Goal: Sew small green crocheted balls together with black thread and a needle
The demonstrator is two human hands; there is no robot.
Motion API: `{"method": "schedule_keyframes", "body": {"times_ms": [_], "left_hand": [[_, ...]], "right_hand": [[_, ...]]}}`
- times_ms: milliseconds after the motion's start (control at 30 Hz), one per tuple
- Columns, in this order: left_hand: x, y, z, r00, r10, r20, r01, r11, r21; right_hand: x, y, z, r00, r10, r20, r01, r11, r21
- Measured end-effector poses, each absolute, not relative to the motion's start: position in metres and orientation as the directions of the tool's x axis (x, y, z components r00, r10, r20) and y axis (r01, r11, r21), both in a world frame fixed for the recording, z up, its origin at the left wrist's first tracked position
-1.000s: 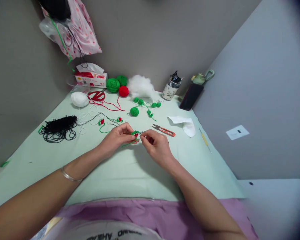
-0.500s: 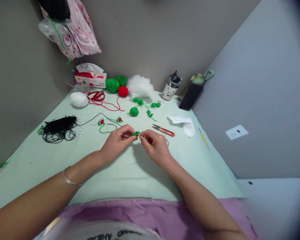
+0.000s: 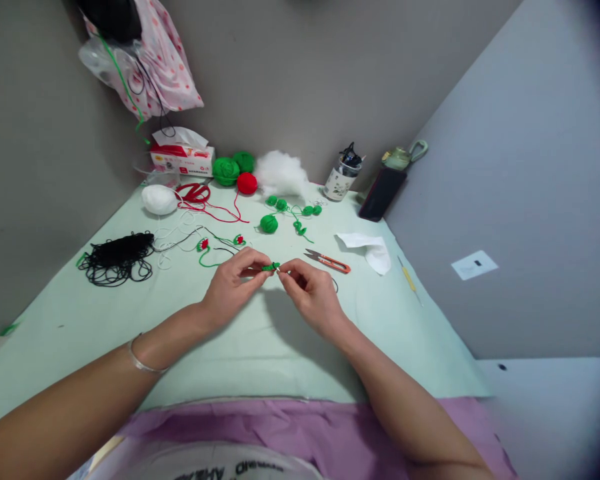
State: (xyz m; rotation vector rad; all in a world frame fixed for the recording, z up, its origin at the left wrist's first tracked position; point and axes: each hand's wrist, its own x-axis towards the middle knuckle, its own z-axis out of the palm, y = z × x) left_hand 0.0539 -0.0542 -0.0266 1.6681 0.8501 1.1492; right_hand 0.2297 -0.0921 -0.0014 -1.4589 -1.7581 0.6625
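Note:
My left hand (image 3: 234, 281) is closed, pinching a small green crocheted piece (image 3: 269, 268) between thumb and fingertips. Close against it, my right hand (image 3: 313, 292) is also closed in a pinch. A thin, pale, needle-like tip (image 3: 279, 269) shows at its fingertips, the rest hidden by the fingers. Dark yarn crosses the green piece, and a black strand (image 3: 335, 285) curls out beside my right hand. Beyond my left hand lie two small green, white and red crocheted pieces (image 3: 203, 245) with loose tails. Orange-handled thread snips (image 3: 330, 261) rest just past my right hand.
Black yarn (image 3: 117, 257) lies left, near a white ball (image 3: 159, 199). Green balls (image 3: 226, 171), a red ball (image 3: 247, 183), white stuffing (image 3: 281, 173) and a tissue box (image 3: 183, 160) stand at the back. Rightward are a cup (image 3: 341, 180), phone (image 3: 383, 192), tissue (image 3: 367, 248) and yellow-handled hook (image 3: 409, 278).
Both hands stay in nearly the same place. The green piece has turned slightly in my left fingers, and a pale tip now shows at my right fingertips.

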Motion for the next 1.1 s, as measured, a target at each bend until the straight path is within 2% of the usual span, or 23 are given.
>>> {"method": "schedule_keyframes", "body": {"times_ms": [100,333,467,533,667,700,767,833,900,967,1033,1100], "left_hand": [[0.052,-0.055,-0.028,0.353,0.834,0.424,0.081,-0.479,0.874],[0.050,-0.053,-0.023,0.311,0.775,0.550,0.072,-0.596,0.799],[0.048,-0.054,-0.024,0.355,0.724,0.592,0.087,-0.656,0.750],[0.047,-0.054,-0.026,0.375,0.695,0.613,0.097,-0.687,0.720],[0.045,-0.052,-0.029,0.405,0.649,0.644,0.143,-0.741,0.656],[0.044,-0.051,-0.030,0.407,0.647,0.645,0.166,-0.747,0.644],[0.043,-0.050,-0.030,0.395,0.651,0.648,0.207,-0.750,0.628],[0.043,-0.050,-0.029,0.370,0.661,0.653,0.225,-0.746,0.627],[0.043,-0.050,-0.028,0.344,0.665,0.663,0.221,-0.744,0.631],[0.044,-0.051,-0.027,0.329,0.663,0.673,0.217,-0.746,0.629],[0.045,-0.051,-0.026,0.326,0.654,0.683,0.213,-0.754,0.621],[0.046,-0.051,-0.027,0.328,0.647,0.689,0.208,-0.761,0.615]], "right_hand": [[0.230,-0.092,0.000,-0.081,0.976,0.204,0.568,0.214,-0.795],[0.250,-0.083,0.008,-0.134,0.963,0.235,0.458,0.270,-0.847],[0.255,-0.079,0.007,-0.310,0.946,0.095,0.372,0.213,-0.904],[0.255,-0.077,0.004,-0.258,0.963,0.072,0.348,0.162,-0.924],[0.261,-0.080,0.011,-0.078,0.984,0.159,0.257,0.174,-0.951],[0.264,-0.081,0.016,-0.107,0.982,0.158,0.226,0.179,-0.958],[0.270,-0.085,0.024,-0.275,0.958,0.085,0.191,0.141,-0.971],[0.273,-0.086,0.029,-0.406,0.914,-0.010,0.228,0.091,-0.969],[0.272,-0.085,0.027,-0.361,0.932,-0.019,0.312,0.102,-0.945],[0.268,-0.081,0.020,-0.242,0.969,0.053,0.387,0.146,-0.911],[0.263,-0.079,0.012,-0.222,0.973,0.060,0.385,0.144,-0.911],[0.259,-0.077,0.006,-0.276,0.961,-0.018,0.322,0.074,-0.944]]}}
